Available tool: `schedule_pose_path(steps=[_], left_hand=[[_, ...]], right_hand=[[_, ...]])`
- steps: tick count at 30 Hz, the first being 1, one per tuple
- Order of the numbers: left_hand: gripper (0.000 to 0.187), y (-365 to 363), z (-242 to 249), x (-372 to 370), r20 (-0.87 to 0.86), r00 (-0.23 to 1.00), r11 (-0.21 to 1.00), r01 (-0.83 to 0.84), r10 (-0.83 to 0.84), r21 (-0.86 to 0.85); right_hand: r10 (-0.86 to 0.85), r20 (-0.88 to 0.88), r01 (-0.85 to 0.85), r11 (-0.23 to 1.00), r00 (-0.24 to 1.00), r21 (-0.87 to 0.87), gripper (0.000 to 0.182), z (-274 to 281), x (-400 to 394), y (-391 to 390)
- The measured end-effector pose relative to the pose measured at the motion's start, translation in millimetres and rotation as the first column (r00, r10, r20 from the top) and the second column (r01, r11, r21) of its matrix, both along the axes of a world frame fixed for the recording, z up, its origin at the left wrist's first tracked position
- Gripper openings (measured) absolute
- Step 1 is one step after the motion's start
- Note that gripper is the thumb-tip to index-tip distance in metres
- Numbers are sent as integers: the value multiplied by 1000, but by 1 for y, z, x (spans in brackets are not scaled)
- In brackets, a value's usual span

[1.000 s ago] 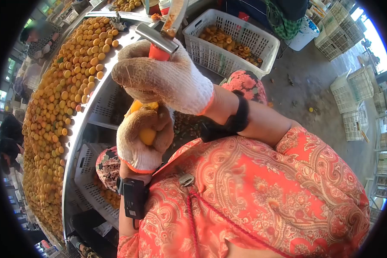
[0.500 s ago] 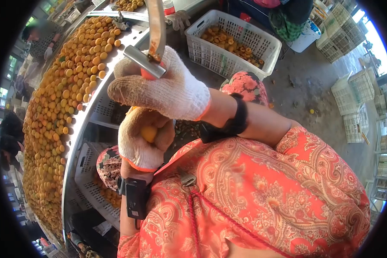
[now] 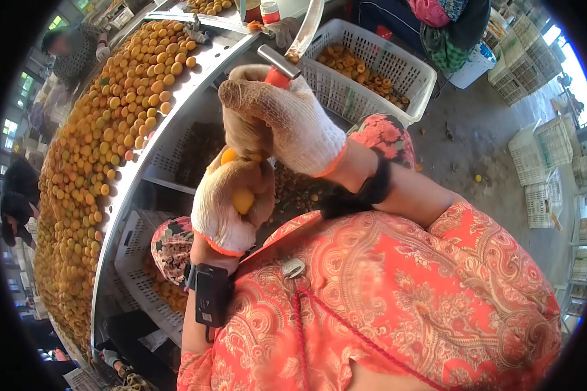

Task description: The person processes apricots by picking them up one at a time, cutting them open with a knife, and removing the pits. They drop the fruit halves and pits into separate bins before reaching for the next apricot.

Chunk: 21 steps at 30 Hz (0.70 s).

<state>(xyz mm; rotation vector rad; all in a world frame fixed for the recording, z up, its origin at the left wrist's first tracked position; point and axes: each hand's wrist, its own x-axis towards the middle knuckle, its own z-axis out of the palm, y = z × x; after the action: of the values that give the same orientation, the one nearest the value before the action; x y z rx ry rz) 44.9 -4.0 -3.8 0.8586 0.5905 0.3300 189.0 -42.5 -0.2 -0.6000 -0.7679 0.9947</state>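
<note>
Both my hands wear white knitted gloves with brown-stained fingers. My right hand (image 3: pixel 300 124) is closed around the red handle of a curved knife (image 3: pixel 282 62); a metal collar shows above the fist and the stained blade bends upward past it. Just below, my left hand (image 3: pixel 218 205) is curled around an apricot (image 3: pixel 242 201), part of which shows between fingers and palm. A second bit of orange fruit (image 3: pixel 228 156) peeks out at the top of the left glove, where the two hands meet. The right fingertips overlap it and hide the contact.
Left of me, a metal-edged sorting table (image 3: pixel 134 156) bears a heap of whole apricots (image 3: pixel 85 176). A white crate (image 3: pixel 372 55) ahead holds cut apricots; another crate (image 3: pixel 134 260) stands below the table edge. Stacked crates (image 3: pixel 541 150) line the right side. A person (image 3: pixel 72 58) sits across the table.
Both hands have shifted right in the view, and the knife has swung its blade toward the right. The fingers of the right hand now come down onto the top of the left hand.
</note>
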Motion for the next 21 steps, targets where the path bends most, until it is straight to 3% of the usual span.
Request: schedule_pose_path(steps=[2, 3, 4, 9, 11, 12, 13, 15, 18, 21], left_hand=[[17, 7, -10, -3, -20, 1000, 1000, 5, -4, 23], [17, 11, -14, -5, 67, 997, 993, 35, -27, -110], [21, 13, -16, -6, 155, 987, 969, 76, -40, -237], [38, 8, -15, -13, 104, 984, 990, 142, -142, 4], [47, 5, -15, -14, 64, 981, 977, 176, -185, 124], [37, -12, 2, 0, 25, 999, 999, 21, -20, -41], [37, -13, 5, -1, 25, 999, 999, 21, -20, -41], [40, -12, 7, -2, 29, 997, 988, 69, -66, -138], [40, -7, 1, -3, 62, 987, 963, 157, -147, -219], [35, -1, -3, -8, 134, 952, 948, 292, -275, -127]], right_hand=[[-57, 46, 57, 998, 997, 6, 25, 8, 1, 1], [-115, 92, 114, 993, 989, 16, 27, 11, 1, 2], [-67, -20, 67, 997, 998, 41, 31, 10, -3, 3], [39, -99, -44, 998, 994, -41, 41, 13, 8, -3], [183, -255, -205, 977, 949, -64, 46, 10, 16, -4], [158, -230, -188, 975, 960, -116, 48, 15, 12, -7], [158, -230, -188, 975, 960, -116, 48, 13, 15, -7], [305, -402, -350, 936, 863, -43, 46, 7, 22, -6], [340, -467, -403, 915, 816, -38, 45, 0, 25, -5], [302, -485, -367, 929, 821, -44, 44, -4, 25, -3]])
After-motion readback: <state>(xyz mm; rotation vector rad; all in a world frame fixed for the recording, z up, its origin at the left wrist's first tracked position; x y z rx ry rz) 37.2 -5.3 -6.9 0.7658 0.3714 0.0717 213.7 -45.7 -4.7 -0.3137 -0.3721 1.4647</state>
